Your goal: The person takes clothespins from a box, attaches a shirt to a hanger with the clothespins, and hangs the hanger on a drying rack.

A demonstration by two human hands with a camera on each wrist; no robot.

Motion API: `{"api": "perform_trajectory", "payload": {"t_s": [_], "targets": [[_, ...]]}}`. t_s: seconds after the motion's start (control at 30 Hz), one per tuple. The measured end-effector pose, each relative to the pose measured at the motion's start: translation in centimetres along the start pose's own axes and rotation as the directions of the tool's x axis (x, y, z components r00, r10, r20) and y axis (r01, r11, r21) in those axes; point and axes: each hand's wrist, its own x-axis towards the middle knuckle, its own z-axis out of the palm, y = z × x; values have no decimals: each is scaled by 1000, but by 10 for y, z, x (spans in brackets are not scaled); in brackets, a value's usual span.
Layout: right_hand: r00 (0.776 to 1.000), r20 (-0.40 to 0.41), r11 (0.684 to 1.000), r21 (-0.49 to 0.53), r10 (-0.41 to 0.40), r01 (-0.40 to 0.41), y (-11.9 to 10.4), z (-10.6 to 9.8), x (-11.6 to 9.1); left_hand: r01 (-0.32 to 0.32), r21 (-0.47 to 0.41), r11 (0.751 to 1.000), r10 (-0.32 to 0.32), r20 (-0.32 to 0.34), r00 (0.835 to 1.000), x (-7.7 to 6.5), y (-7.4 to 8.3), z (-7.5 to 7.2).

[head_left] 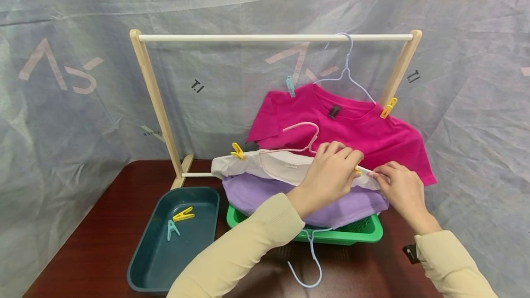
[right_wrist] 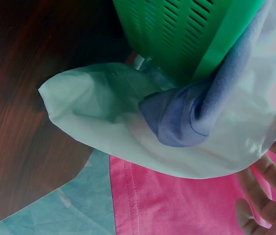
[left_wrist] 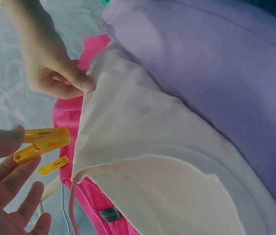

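Note:
My left hand (head_left: 329, 174) pinches a yellow clothespin (left_wrist: 52, 138) between thumb and fingers, close beside the shoulder edge of a white shirt (head_left: 277, 162). At that same shoulder, my right hand (head_left: 399, 187) pinches the fabric edge between thumb and fingers. Inside the white shirt's neck sits a pink hanger (head_left: 313, 138), its hook free of the rail. Another yellow clothespin (head_left: 238, 151) grips the opposite shoulder. Beneath lies a purple garment (head_left: 256, 192) over a green basket (head_left: 348, 236).
A magenta shirt (head_left: 285, 125) hangs behind from the rack's rail (head_left: 232, 38) on a lavender hanger (head_left: 347, 59), with a blue and a yellow clothespin at its shoulders. Another lavender hanger (head_left: 314, 261) juts from the basket's front. The dark tray (head_left: 153, 238) at left holds two clothespins.

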Motion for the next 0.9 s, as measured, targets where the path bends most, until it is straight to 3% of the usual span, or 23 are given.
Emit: {"api": "perform_trajectory", "payload": {"t_s": [0.13,0.27,0.9], "targets": [[1000,-3,1000,3,1,-1,0,-1,0,-6,12,1000,6,-13,1000,7,2,3],[1000,-8,1000,7,-11,11,0,-1,0,-1,25,1000,1,15,1000,13,5,6],[999,-25,999,-5,-37,37,1,0,-1,-21,95,995,14,76,997,22,3,14]]}}
